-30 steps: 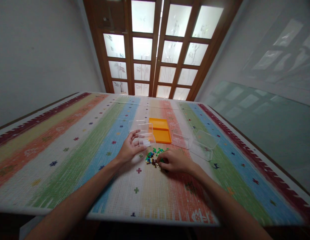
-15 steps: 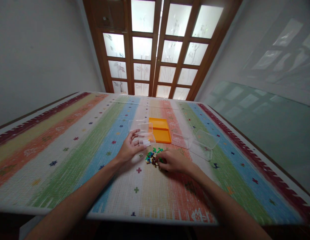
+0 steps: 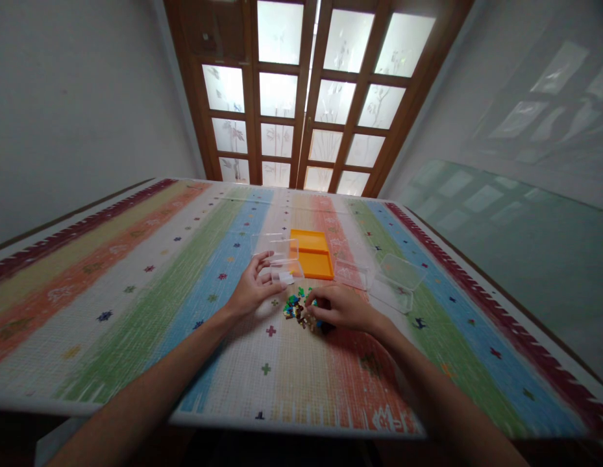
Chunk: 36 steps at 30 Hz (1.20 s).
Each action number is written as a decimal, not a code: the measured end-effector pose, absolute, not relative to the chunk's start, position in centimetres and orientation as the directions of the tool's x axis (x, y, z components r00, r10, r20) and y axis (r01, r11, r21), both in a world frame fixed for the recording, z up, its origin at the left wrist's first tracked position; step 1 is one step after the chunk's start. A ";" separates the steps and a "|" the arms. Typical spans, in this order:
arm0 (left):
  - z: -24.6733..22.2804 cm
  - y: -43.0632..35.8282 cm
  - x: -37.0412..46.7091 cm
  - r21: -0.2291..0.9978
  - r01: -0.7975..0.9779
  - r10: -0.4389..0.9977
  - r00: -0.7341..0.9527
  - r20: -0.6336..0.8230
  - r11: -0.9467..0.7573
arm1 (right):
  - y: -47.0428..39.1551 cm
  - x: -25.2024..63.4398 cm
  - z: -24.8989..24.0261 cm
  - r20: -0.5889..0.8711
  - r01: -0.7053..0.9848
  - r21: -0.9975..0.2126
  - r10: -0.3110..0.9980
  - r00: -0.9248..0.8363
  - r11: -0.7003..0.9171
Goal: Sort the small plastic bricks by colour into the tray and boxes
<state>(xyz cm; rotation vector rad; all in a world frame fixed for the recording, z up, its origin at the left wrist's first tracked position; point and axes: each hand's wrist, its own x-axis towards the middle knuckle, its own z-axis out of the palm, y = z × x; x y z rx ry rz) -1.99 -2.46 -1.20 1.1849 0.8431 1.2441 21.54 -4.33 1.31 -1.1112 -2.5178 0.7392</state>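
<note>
A small heap of colourful little pieces point(image 3: 294, 306), blue, green, yellow and brown, lies on the striped tablecloth. My right hand point(image 3: 343, 307) is over the heap's right side, thumb and forefinger pinched together. Whatever sits between those fingertips is too small to name. Some dark pieces show in the shadow beneath this hand. My left hand point(image 3: 252, 288) curls its fingers round the near left side of an open clear plastic box point(image 3: 284, 251), left of the heap. Something small and white, with a bit of yellow, shows in the box's near part.
Behind the heap lies an open orange case point(image 3: 315, 264) with two shallow halves. To its right are a clear plastic tray point(image 3: 351, 274) and another open clear box point(image 3: 396, 285). The striped tablecloth point(image 3: 150, 337) covers the table, which reaches back towards a glazed wooden door point(image 3: 301, 117).
My right hand has lifted slightly and shifted a little to the right from the heap, baring dark pieces beneath it. My left hand stays at the clear box.
</note>
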 end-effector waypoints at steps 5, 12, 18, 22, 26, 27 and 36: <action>-1.0 -2.7 -1.9 0.964 -0.260 0.974 0.199 0.109 -0.055 | -3.6 21.5 2.4 0.251 0.547 -0.630 0.811 -0.529 0.551; -0.5 -3.1 -1.6 0.957 -0.287 0.966 0.237 0.106 -0.035 | -1.7 20.2 3.4 0.282 0.599 -0.604 0.844 -0.456 0.526; -1.0 -3.0 -1.6 0.961 -0.277 0.963 0.249 0.099 -0.027 | -0.9 19.3 3.3 0.152 0.638 -0.614 0.863 -0.482 0.465; -1.1 -2.8 -1.6 0.965 -0.263 0.961 0.261 0.095 -0.024 | -0.8 19.2 3.3 0.143 0.652 -0.610 0.872 -0.467 0.450; -0.9 -3.0 -1.6 0.965 -0.261 0.961 0.262 0.087 -0.016 | -1.0 19.4 3.4 0.168 0.634 -0.615 0.863 -0.476 0.470; -0.8 -3.1 -1.6 0.965 -0.261 0.962 0.260 0.083 -0.013 | -1.0 19.6 3.4 0.174 0.635 -0.610 0.862 -0.475 0.473; -0.6 -3.0 -1.6 0.966 -0.257 0.966 0.237 0.104 -0.041 | -2.6 21.3 3.4 0.240 0.543 -0.630 0.804 -0.544 0.555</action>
